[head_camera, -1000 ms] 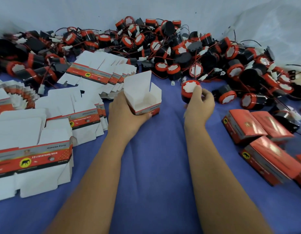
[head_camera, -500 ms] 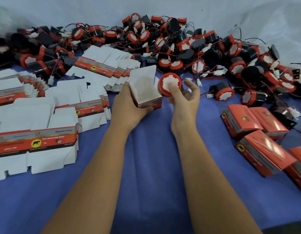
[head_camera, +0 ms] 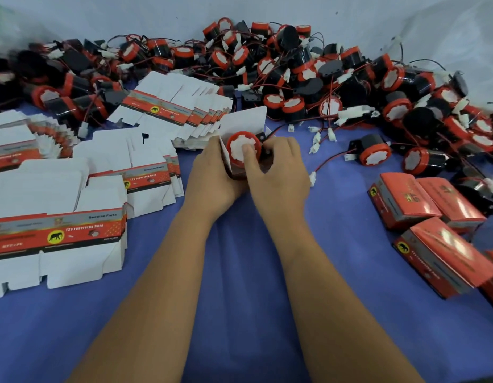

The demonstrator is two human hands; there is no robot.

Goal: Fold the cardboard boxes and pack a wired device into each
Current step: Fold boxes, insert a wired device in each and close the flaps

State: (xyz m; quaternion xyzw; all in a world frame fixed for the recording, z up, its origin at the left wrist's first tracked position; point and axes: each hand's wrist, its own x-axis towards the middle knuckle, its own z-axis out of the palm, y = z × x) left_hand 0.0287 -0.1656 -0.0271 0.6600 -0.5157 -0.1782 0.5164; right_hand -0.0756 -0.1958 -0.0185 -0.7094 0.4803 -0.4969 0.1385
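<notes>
While steadying the open box (head_camera: 241, 125) upright on the blue surface (head_camera: 239, 272), left hand (head_camera: 212, 175) wraps its side. Right hand (head_camera: 278, 172) pinches 1 wired device (head_camera: 241, 149), thumb on its white face, seating it in the mouth, apparently to stop tipping.

A blue cloth (head_camera: 239, 272) is covering the surface, lying flat and lightly creased across the whole near and middle ground. Behind it, a pale grey-white sheet (head_camera: 129, 15) is rising as a backdrop, bunching into soft folds at the far right (head_camera: 447, 37).
</notes>
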